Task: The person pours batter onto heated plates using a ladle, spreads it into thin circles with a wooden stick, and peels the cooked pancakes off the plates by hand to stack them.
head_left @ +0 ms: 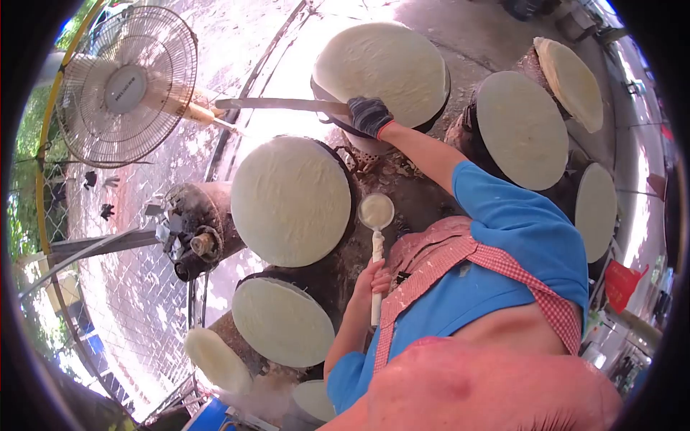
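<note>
My left hand [371, 282] is bare and wrapped round the pale handle of a ladle [377, 241], whose round bowl holds cream-coloured batter. In a dark glove, my right hand [369, 117] grips one end of a long, flat scraper [280, 105] that points left. That hand is over the lower edge of the far round griddle, which carries a thin pale pancake [384, 68]. Left of the ladle, another large pancake [291, 201] covers a griddle. A smaller-looking pancake [283, 321] lies on a tilted griddle below it.
Further pancakes lie on griddles at the right [522, 129], with a folded-edged sheet [569, 82] behind. A standing fan [126, 87] is at upper left. Charred pieces [180, 230] top a round burner at left. A red bag [622, 284] hangs at right.
</note>
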A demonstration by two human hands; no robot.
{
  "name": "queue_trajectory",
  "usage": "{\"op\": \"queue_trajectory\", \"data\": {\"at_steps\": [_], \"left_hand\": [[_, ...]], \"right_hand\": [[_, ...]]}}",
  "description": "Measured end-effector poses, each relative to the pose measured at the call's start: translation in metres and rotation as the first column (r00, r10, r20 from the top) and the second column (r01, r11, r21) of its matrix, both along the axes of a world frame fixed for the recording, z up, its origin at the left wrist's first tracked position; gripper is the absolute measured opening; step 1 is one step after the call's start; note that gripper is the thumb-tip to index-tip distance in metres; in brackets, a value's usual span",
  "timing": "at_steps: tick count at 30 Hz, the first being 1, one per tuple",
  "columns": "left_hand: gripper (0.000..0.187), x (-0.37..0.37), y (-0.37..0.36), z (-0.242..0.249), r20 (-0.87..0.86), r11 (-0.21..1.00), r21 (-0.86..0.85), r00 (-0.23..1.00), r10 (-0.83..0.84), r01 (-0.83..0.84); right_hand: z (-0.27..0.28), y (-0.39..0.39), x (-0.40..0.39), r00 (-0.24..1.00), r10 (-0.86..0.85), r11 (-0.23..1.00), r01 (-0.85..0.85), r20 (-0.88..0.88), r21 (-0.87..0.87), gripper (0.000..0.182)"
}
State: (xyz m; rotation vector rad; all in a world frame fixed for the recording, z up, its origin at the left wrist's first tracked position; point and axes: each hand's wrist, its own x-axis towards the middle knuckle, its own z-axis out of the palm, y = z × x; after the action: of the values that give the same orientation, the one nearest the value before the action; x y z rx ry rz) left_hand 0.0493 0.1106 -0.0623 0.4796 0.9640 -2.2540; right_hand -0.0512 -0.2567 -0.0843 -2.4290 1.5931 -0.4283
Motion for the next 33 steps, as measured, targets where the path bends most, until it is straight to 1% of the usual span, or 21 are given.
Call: {"op": "queue_trajectory", "data": {"at_steps": [1, 3, 4, 5, 9, 10, 11, 12, 13, 14, 15, 16, 17, 19, 21, 22, 23, 25, 29, 31, 33], "left_hand": [[0.032, 0.002, 0.000, -0.003, -0.056, 0.999, 0.036, 0.998, -0.001, 0.003], [0.034, 0.003, -0.003, -0.009, -0.058, 1.000, 0.020, 0.998, -0.022, 0.024], [0.037, 0.003, -0.005, -0.011, -0.057, 1.000, 0.009, 0.998, -0.024, 0.024], [0.005, 0.002, -0.005, -0.010, -0.007, 0.998, 0.065, 1.000, -0.017, 0.017], [0.013, 0.002, -0.020, -0.001, -0.009, 0.997, 0.020, 0.998, -0.069, 0.069], [0.013, 0.001, -0.023, -0.002, -0.006, 0.996, 0.010, 0.996, -0.091, 0.091], [0.016, -0.001, -0.027, -0.002, -0.025, 0.995, 0.006, 0.995, -0.095, 0.095], [0.018, -0.003, -0.029, -0.002, -0.043, 0.995, 0.001, 0.994, -0.097, 0.097], [0.018, -0.005, -0.030, -0.006, -0.055, 0.996, -0.027, 0.994, -0.092, 0.091], [0.018, -0.008, -0.033, -0.007, -0.053, 0.994, -0.039, 0.993, -0.106, 0.104], [0.019, -0.012, -0.036, -0.007, -0.044, 0.993, -0.030, 0.992, -0.116, 0.114], [0.020, -0.018, -0.039, -0.007, -0.035, 0.992, -0.022, 0.992, -0.124, 0.123], [0.020, -0.025, -0.042, -0.006, -0.029, 0.991, -0.033, 0.991, -0.134, 0.133], [0.011, -0.041, -0.045, -0.003, -0.028, 0.991, 0.008, 0.990, -0.136, 0.136], [0.011, -0.057, -0.050, -0.011, -0.022, 0.986, -0.031, 0.986, -0.165, 0.165], [0.020, -0.069, -0.053, -0.012, -0.031, 0.982, -0.061, 0.983, -0.183, 0.181], [0.020, -0.081, -0.054, -0.012, -0.026, 0.978, -0.063, 0.979, -0.201, 0.199], [0.031, -0.114, -0.059, -0.011, -0.080, 0.987, -0.078, 0.986, -0.146, 0.140], [0.032, -0.188, -0.071, -0.018, -0.178, 0.957, -0.231, 0.959, -0.219, 0.176], [0.033, -0.222, -0.073, 0.008, -0.112, 0.999, 0.019, 0.993, -0.044, 0.047], [0.033, -0.253, -0.074, 0.040, -0.144, 0.999, 0.005, 0.989, -0.032, 0.033]], "right_hand": [[0.004, 0.000, -0.004, 1.000, -0.016, 1.000, 0.016, -0.003, -0.004, 0.026], [0.012, -0.003, -0.019, 0.981, -0.100, 0.989, 0.117, 0.164, -0.092, 0.020], [0.016, -0.007, -0.028, 0.978, -0.129, 0.984, 0.146, 0.161, -0.102, 0.020], [0.020, -0.012, -0.037, 0.957, -0.177, 0.976, 0.201, 0.228, -0.085, 0.021], [0.069, -0.028, -0.088, 0.868, -0.257, 0.957, 0.289, 0.425, -0.013, 0.025], [0.078, -0.040, -0.103, 0.847, -0.289, 0.946, 0.324, 0.446, -0.002, 0.028], [0.089, -0.055, -0.124, 0.888, -0.255, 0.962, 0.275, 0.383, 0.005, 0.030], [0.097, -0.073, -0.145, 0.887, -0.212, 0.966, 0.253, 0.411, -0.047, 0.032], [0.123, -0.081, -0.160, 0.857, -0.276, 0.960, 0.266, 0.435, 0.086, 0.030], [0.126, -0.105, -0.181, 0.842, -0.248, 0.962, 0.271, 0.478, 0.022, 0.028], [0.141, -0.117, -0.203, 0.849, -0.158, 0.978, 0.204, 0.505, -0.038, 0.026], [0.152, -0.137, -0.224, 0.796, -0.193, 0.977, 0.208, 0.574, 0.041, 0.023], [0.183, -0.140, -0.240, 0.777, -0.316, 0.949, 0.262, 0.544, 0.177, 0.021], [0.170, -0.209, -0.300, 0.561, -0.213, 0.970, 0.219, 0.800, 0.105, 0.021], [0.215, -0.199, -0.340, 0.455, -0.308, 0.941, 0.276, 0.835, 0.197, 0.021], [0.228, -0.199, -0.365, 0.399, -0.324, 0.931, 0.298, 0.858, 0.212, 0.021], [0.239, -0.195, -0.393, 0.340, -0.323, 0.923, 0.318, 0.883, 0.215, 0.021], [0.251, -0.186, -0.459, 0.240, -0.324, 0.902, 0.369, 0.915, 0.223, 0.020], [0.251, -0.141, -0.612, 0.069, -0.348, 0.802, 0.538, 0.935, 0.259, 0.020], [0.229, -0.114, -0.686, -0.044, -0.367, 0.728, 0.608, 0.929, 0.316, 0.020], [0.190, -0.084, -0.750, -0.193, -0.407, 0.631, 0.648, 0.893, 0.427, 0.021]]}}
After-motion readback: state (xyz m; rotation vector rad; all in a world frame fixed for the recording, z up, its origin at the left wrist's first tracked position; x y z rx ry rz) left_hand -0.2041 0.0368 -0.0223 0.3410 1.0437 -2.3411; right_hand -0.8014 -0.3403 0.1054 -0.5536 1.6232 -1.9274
